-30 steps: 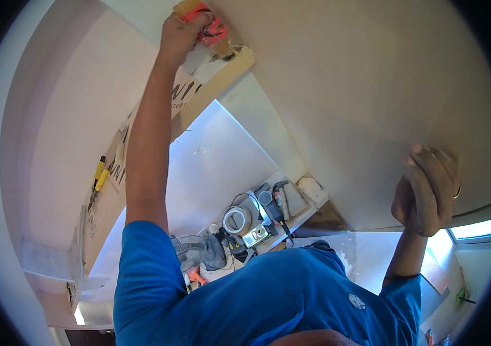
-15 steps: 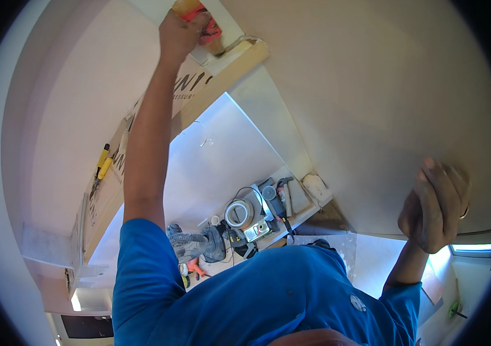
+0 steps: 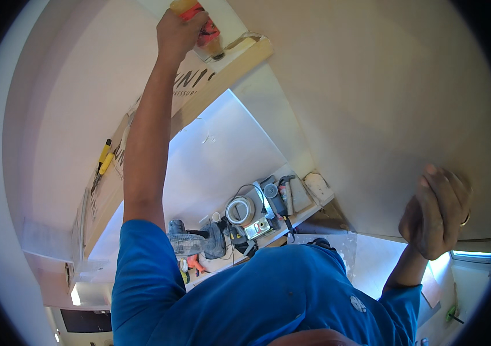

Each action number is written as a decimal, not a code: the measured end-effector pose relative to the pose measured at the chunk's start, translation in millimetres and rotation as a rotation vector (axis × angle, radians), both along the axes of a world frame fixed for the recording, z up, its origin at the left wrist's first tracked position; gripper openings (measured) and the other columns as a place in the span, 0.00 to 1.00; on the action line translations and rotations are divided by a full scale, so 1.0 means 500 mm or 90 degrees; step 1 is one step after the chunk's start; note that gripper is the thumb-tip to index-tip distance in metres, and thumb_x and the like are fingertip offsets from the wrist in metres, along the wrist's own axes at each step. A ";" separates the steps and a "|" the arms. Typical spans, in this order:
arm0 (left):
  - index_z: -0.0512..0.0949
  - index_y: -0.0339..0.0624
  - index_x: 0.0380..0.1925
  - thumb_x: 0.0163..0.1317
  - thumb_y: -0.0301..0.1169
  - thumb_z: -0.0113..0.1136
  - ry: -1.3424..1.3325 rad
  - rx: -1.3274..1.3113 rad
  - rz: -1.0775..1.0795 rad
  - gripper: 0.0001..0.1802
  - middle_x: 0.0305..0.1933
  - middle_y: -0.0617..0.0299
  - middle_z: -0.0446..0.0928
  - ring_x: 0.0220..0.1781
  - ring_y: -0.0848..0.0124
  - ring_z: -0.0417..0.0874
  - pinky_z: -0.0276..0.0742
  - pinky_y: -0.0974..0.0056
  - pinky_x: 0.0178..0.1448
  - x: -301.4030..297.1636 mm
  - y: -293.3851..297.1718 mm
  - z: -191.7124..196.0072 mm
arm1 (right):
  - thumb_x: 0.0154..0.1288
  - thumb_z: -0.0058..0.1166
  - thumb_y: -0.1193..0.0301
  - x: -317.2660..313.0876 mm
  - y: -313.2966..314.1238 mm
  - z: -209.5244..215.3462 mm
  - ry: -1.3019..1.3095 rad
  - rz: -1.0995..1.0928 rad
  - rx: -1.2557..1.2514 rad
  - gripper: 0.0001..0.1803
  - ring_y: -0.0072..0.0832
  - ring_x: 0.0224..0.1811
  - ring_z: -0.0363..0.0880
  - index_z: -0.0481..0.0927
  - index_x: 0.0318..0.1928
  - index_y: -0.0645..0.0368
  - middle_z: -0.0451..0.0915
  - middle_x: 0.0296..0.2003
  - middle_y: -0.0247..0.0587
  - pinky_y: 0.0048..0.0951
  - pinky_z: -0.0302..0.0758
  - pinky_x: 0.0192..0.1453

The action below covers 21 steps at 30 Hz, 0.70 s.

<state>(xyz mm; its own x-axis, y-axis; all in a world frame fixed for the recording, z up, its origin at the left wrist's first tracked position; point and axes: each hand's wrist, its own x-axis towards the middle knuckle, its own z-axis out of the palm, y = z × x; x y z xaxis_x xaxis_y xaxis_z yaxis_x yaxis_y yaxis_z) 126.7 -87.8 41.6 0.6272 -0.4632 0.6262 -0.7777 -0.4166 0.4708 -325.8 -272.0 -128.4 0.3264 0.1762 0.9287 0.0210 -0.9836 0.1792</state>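
My left hand (image 3: 179, 33) reaches up to the far left and is wrapped round an amber bottle (image 3: 188, 8) with a red label. The bottle leans, its narrow dark end pointing down toward the white surface beside a wooden strip (image 3: 222, 89). On the right, my right hand (image 3: 438, 210) is raised in front of a large pale panel (image 3: 384, 92). Its fingers are curled together, with a ring on one of them. Whatever may be inside those fingers is hidden.
Yellow-and-black hand tools (image 3: 104, 158) lie on the ledge left of my left arm. Below, a shelf carries a tape roll (image 3: 240, 211), a hammer (image 3: 287, 190), an angle grinder (image 3: 273, 196) and a fan (image 3: 188, 242). An orange tool (image 3: 195, 263) lies near my chest.
The bottle's narrow end shows a little more clearly beside the wooden strip. My right hand has dropped slightly. Both hands keep nearly the same pose.
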 end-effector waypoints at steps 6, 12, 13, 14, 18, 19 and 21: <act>0.83 0.37 0.43 0.72 0.28 0.60 0.122 -0.056 -0.048 0.06 0.32 0.59 0.87 0.29 0.72 0.89 0.78 0.70 0.25 -0.016 0.018 -0.007 | 0.56 0.73 0.76 -0.006 -0.008 -0.014 0.003 0.008 -0.005 0.20 0.43 0.54 0.86 0.86 0.50 0.62 0.88 0.52 0.51 0.43 0.87 0.56; 0.82 0.39 0.42 0.67 0.36 0.70 0.073 -0.066 -0.041 0.13 0.26 0.64 0.81 0.22 0.77 0.78 0.70 0.70 0.22 -0.006 0.074 -0.013 | 0.57 0.73 0.76 -0.002 -0.008 -0.012 0.002 0.000 -0.003 0.19 0.44 0.54 0.86 0.87 0.51 0.61 0.87 0.53 0.50 0.43 0.87 0.57; 0.82 0.40 0.41 0.65 0.40 0.74 0.100 -0.063 -0.050 0.16 0.23 0.66 0.78 0.18 0.78 0.73 0.65 0.69 0.20 -0.009 0.083 -0.012 | 0.58 0.73 0.76 -0.004 -0.005 -0.010 0.005 -0.004 0.000 0.19 0.44 0.54 0.86 0.87 0.51 0.61 0.88 0.53 0.50 0.43 0.87 0.57; 0.82 0.40 0.41 0.65 0.40 0.74 0.091 -0.060 -0.048 0.16 0.23 0.66 0.78 0.18 0.79 0.73 0.65 0.70 0.20 -0.021 0.085 -0.013 | 0.58 0.72 0.76 -0.006 -0.003 -0.009 0.010 -0.009 0.003 0.19 0.44 0.54 0.87 0.87 0.51 0.61 0.88 0.54 0.49 0.43 0.87 0.58; 0.82 0.37 0.44 0.70 0.33 0.67 0.047 -0.038 -0.051 0.11 0.31 0.63 0.83 0.26 0.76 0.82 0.75 0.69 0.27 -0.039 0.084 -0.008 | 0.58 0.72 0.77 -0.016 -0.009 -0.018 0.026 -0.008 0.008 0.19 0.44 0.54 0.87 0.87 0.51 0.61 0.88 0.54 0.49 0.44 0.87 0.59; 0.82 0.36 0.46 0.72 0.30 0.64 0.034 -0.030 -0.056 0.09 0.35 0.62 0.85 0.31 0.74 0.86 0.80 0.68 0.30 -0.035 0.085 -0.007 | 0.58 0.72 0.78 -0.016 -0.010 -0.017 0.026 -0.003 0.007 0.19 0.44 0.55 0.87 0.87 0.51 0.61 0.88 0.54 0.49 0.44 0.87 0.59; 0.82 0.36 0.47 0.72 0.30 0.64 0.001 -0.060 -0.084 0.09 0.36 0.62 0.85 0.31 0.75 0.85 0.81 0.68 0.31 -0.040 0.069 -0.013 | 0.56 0.73 0.79 -0.013 -0.011 -0.014 0.024 0.010 0.005 0.20 0.43 0.55 0.87 0.87 0.51 0.61 0.88 0.54 0.49 0.43 0.87 0.58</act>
